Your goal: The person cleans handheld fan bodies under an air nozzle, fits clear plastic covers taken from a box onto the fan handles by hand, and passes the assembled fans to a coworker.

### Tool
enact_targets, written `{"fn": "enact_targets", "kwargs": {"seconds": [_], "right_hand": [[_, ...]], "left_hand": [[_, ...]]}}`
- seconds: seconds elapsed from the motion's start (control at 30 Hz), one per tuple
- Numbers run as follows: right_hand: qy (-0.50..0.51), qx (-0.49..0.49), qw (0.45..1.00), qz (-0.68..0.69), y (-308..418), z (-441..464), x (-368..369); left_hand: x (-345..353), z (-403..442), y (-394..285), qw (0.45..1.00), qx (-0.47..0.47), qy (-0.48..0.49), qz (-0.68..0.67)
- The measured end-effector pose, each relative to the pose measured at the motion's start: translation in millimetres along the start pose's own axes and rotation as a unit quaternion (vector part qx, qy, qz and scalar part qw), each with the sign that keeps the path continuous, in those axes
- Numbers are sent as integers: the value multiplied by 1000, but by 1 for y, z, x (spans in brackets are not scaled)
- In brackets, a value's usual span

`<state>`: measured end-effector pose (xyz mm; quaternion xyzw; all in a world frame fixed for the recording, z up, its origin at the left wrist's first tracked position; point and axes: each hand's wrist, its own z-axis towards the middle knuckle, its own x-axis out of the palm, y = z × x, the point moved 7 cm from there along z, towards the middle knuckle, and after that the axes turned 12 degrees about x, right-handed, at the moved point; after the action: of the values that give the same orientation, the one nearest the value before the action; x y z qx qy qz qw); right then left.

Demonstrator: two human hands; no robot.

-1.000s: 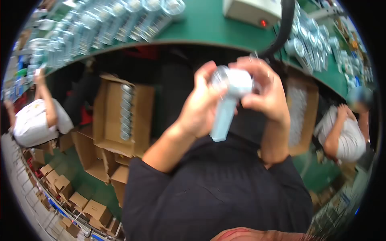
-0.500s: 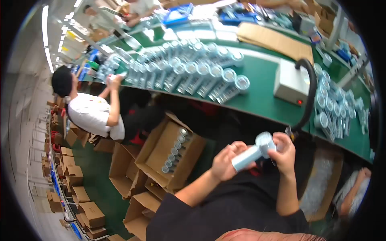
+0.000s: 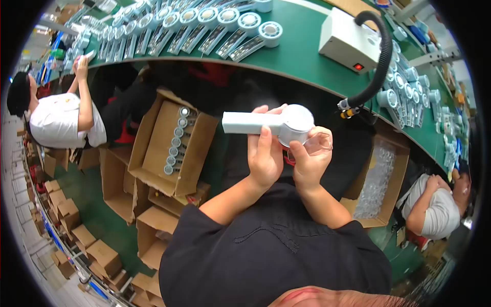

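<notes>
A pale blue device with a straight handle and a round head [image 3: 255, 123] lies nearly level in front of my chest. My left hand [image 3: 265, 158] grips it from below where handle and head meet, thumb on the near side and fingertips behind. At the lower right of the head is my right hand [image 3: 313, 161], its fingers curled and its thumb close to the head's rim. Between those fingers shows the edge of a thin clear plastic piece [image 3: 327, 149], mostly hidden. The device's smooth back faces up.
Rows of similar open devices [image 3: 207, 18] stand on the green bench [image 3: 294, 43]. A white box [image 3: 348, 41] with a red switch and black hose [image 3: 386, 61] sits there. Cartons [image 3: 197, 169] stand left, a carton of clear parts [image 3: 376, 179] right. Co-workers [image 3: 66, 120] sit either side.
The device has turned from slanting to nearly level, its handle pointing left. Both hands have drawn closer together around it. My view has tipped down and swung right.
</notes>
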<state>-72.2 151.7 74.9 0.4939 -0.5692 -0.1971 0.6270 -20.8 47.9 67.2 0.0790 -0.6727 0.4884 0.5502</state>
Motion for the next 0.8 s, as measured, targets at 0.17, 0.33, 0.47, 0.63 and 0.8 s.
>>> {"fn": "enact_targets", "kwargs": {"seconds": [0.17,0.33,0.47,0.63,0.8], "right_hand": [[10,27,998,-58,-17,-14,-8],[56,-42,995,-68,-3,-23,16],[145,-68,979,-128,-1,-29,15],[104,-33,978,-176,-17,-27,0],[75,-1,978,-193,-36,-19,-26]], "left_hand": [[7,6,-31,991,72,49,97],[8,7,-48,985,102,54,132],[12,16,-67,983,68,77,152],[12,24,-74,986,33,72,146],[6,30,-73,990,5,75,118]]}}
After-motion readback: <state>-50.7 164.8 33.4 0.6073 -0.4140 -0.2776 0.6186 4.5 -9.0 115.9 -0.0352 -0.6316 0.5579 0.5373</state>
